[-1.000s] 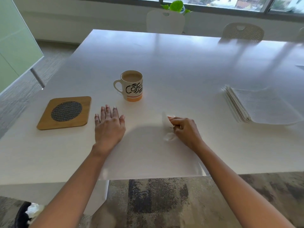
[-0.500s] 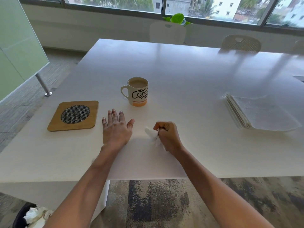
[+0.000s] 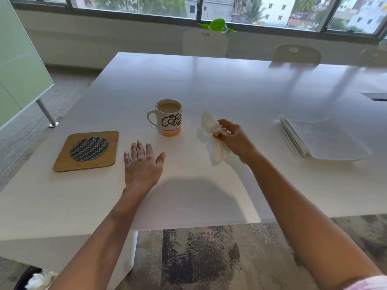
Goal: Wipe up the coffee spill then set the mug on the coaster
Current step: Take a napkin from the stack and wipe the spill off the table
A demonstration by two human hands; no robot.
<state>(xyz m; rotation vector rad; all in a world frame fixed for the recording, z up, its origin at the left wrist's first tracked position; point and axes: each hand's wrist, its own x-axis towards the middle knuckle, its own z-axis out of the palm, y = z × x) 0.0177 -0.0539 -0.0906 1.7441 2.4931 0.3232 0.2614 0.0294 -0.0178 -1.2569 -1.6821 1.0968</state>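
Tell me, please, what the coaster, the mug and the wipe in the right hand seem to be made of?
Coaster: apparently bamboo or light wood with a matte finish and visible grain; its dark round centre looks woven or meshed. Mug: likely glazed ceramic, white and glossy, with printed black lettering and an orange band. Wipe: thin white paper tissue, crumpled and limp in the right hand.

Left hand (image 3: 142,164) flat, palm down, fingers straight and slightly spread, thumb out to side; forearm bare, reaching forward. Right hand (image 3: 233,139) raised, wrist bent, fingers curled inward, pinching crumpled tissue (image 3: 213,137) between thumb and fingertips; forearm bare, angled in from lower right.
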